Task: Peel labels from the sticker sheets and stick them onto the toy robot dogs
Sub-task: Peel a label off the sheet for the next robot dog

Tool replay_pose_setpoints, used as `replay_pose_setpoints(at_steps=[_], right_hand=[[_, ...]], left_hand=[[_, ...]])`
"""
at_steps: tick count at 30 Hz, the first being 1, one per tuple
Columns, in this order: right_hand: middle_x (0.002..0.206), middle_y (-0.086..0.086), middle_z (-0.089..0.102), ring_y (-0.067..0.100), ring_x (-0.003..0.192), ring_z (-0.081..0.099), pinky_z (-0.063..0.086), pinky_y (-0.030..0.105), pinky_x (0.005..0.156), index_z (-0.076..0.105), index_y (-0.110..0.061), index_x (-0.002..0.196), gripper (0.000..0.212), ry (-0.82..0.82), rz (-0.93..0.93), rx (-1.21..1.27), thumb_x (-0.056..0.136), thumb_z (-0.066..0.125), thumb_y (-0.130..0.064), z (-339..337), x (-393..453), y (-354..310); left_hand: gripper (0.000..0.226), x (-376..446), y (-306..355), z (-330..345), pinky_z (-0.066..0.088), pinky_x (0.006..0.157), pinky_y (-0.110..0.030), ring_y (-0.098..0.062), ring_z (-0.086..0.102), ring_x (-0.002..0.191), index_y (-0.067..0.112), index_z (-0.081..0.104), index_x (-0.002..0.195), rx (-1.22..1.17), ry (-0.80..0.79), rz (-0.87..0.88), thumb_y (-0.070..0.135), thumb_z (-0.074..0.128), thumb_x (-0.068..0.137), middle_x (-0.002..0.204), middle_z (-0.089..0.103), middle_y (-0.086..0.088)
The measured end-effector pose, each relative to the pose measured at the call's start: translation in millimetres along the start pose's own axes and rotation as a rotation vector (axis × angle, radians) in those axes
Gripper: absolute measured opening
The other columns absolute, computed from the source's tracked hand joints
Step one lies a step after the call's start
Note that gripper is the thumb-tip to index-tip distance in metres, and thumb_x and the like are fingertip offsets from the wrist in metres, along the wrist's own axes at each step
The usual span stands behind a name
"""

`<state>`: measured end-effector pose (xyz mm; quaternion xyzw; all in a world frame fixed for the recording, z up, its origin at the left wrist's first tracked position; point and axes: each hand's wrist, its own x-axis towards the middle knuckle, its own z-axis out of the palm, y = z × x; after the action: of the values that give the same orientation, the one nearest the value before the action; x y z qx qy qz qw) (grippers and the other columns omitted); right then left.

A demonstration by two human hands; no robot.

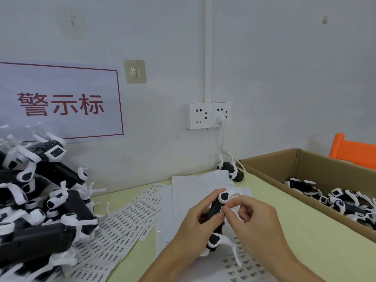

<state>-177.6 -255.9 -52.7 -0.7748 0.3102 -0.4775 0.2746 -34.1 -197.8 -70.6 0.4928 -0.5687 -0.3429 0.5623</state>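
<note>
Two hands meet low at centre over a table [295, 231]. The left hand [195, 222] grips a black-and-white toy dog [216, 212]; the right hand [250, 216] pinches at its side. Sticker sheets [122, 226] fan out left, beside a dog pile [40, 200]. A box [301, 165] of dogs sits far right.

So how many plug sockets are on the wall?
2. They sit side by side on the wall above the table: the left socket has nothing plugged in, and the right socket has a white plug in it.
</note>
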Motion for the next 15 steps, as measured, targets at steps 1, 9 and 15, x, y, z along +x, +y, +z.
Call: replay_pose_setpoints(at_steps=[1, 9, 15], right_hand=[[0.045, -0.007, 0.028, 0.009, 0.045, 0.03, 0.031, 0.018, 0.049, 0.067, -0.031, 0.065, 0.028, 0.004, 0.002, -0.004, 0.083, 0.076, -0.011, -0.1, -0.1, -0.5], [0.045, -0.008, 0.029, 0.009, 0.045, 0.031, 0.034, 0.017, 0.05, 0.067, -0.029, 0.066, 0.025, 0.002, 0.034, 0.009, 0.083, 0.076, -0.013, -0.6, -2.0, -3.0], [0.046, -0.007, 0.034, 0.008, 0.043, 0.032, 0.036, 0.023, 0.052, 0.062, -0.027, 0.081, 0.018, 0.01, 0.116, 0.089, 0.081, 0.079, -0.019, -2.4, -1.7, -3.1]], left_hand=[[0.044, 0.1, 0.1, 0.0, 0.046, 0.083, -0.032, -0.016, 0.052, 0.084, 0.054, 0.059, 0.127, -0.001, -0.003, 0.001, 0.03, 0.057, 0.09, 0.089, 0.056, -0.005], [0.046, 0.1, 0.2, 0.0, 0.047, 0.085, -0.034, -0.019, 0.054, 0.088, 0.052, 0.058, 0.129, 0.004, -0.007, 0.014, 0.026, 0.055, 0.091, 0.094, 0.059, -0.007], [0.046, -0.2, 0.7, -0.9, 0.046, 0.079, -0.028, -0.016, 0.052, 0.084, 0.051, 0.058, 0.13, 0.006, -0.01, 0.011, 0.025, 0.055, 0.093, 0.088, 0.054, -0.006]])
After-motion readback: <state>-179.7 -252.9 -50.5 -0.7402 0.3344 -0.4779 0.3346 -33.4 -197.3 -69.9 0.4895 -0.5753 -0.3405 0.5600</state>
